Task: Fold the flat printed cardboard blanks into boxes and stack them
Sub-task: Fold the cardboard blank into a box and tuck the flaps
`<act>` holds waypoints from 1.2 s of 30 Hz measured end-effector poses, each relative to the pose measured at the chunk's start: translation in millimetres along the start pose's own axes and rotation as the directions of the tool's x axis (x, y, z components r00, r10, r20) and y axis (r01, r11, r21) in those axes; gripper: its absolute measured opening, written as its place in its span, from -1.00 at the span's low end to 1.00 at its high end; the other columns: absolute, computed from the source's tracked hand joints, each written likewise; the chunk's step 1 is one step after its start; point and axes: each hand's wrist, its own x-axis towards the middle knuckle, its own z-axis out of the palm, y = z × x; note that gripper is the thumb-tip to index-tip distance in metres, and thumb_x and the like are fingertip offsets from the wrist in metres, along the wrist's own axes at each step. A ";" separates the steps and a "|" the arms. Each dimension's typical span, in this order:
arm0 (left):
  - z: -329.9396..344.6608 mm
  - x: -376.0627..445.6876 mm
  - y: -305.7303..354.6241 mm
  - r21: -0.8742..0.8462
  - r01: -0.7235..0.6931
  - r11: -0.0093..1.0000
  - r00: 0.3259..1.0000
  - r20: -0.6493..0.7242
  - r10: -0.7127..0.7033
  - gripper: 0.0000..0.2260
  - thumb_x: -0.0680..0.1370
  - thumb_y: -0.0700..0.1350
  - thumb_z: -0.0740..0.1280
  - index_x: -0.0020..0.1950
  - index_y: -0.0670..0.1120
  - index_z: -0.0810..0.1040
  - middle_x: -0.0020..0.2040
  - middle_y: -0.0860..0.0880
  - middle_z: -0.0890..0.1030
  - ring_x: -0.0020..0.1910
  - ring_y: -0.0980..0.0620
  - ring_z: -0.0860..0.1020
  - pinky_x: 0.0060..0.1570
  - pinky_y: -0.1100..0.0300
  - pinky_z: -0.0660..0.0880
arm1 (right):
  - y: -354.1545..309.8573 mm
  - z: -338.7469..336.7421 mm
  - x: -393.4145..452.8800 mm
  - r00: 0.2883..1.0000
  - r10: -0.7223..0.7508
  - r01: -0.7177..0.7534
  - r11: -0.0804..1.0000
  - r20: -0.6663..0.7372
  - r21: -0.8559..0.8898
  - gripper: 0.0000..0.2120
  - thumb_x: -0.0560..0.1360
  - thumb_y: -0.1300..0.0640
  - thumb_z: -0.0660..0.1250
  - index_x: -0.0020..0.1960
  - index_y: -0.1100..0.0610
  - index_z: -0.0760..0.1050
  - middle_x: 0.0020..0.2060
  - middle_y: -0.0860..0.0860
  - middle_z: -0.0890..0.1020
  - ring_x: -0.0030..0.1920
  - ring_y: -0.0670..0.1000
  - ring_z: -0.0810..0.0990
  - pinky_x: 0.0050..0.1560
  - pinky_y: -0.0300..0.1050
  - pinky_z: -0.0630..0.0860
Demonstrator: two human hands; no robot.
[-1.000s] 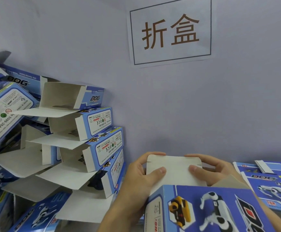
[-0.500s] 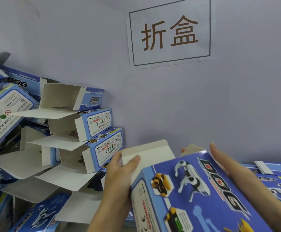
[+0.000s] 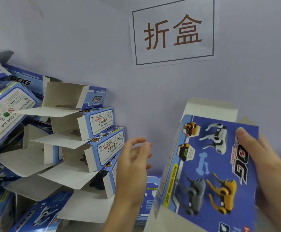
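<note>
I hold a folded blue box (image 3: 208, 166) printed with robot dogs, raised upright at the right, its plain grey top flap standing open. My right hand (image 3: 268, 169) grips its right edge, thumb on the printed face. Free of the box, my left hand (image 3: 133, 166) hovers in the air to its left with the fingers relaxed and loosely spread. A leaning stack of folded blue boxes (image 3: 92, 136) with open grey flaps fills the left side, just left of my left hand.
A pale wall stands close behind, with a paper sign (image 3: 172, 30) bearing two brown characters. Flat printed blanks (image 3: 150, 191) lie on the surface below, between my hands. More boxes (image 3: 4, 114) lie tumbled at the far left.
The box has swung upright and to the right, now held by my right hand alone. My left hand has let go of its flap and drawn away to the left.
</note>
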 end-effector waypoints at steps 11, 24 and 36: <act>13.6 -18.3 40.5 0.034 -0.181 0.983 0.949 0.268 0.166 -0.42 0.31 0.47 0.35 0.29 0.58 0.25 0.09 0.55 0.50 0.05 0.57 0.48 -0.18 0.59 0.44 | -4.9 21.3 -16.3 0.953 -0.062 0.072 0.997 0.295 -0.022 -0.31 0.05 -0.34 0.63 0.12 -0.17 0.60 -0.07 0.13 0.74 -0.21 0.19 0.74 -0.34 0.00 0.64; 10.1 -20.5 40.2 0.075 -0.219 0.973 0.954 0.226 0.197 -0.64 0.39 0.07 0.50 0.10 0.20 0.43 -0.14 -0.19 0.59 -0.15 -0.33 0.63 -0.21 -0.29 0.61 | 10.1 29.9 -6.0 0.961 -0.113 0.206 0.901 0.252 -0.381 -0.58 0.33 -0.30 0.27 0.18 -0.37 0.49 -0.02 -0.21 0.68 -0.09 -0.06 0.72 -0.25 -0.03 0.69; 11.5 -18.3 32.5 -0.035 -0.161 0.986 0.987 -0.009 0.161 -0.78 0.58 -0.17 0.27 -0.17 0.14 0.43 -0.32 0.05 0.49 -0.41 0.13 0.49 -0.46 0.25 0.46 | 25.3 55.2 -10.8 0.995 0.005 0.017 0.976 0.099 -0.218 -0.81 0.54 0.01 0.19 0.05 -0.28 0.45 -0.30 0.05 0.60 -0.44 0.00 0.62 -0.52 -0.17 0.48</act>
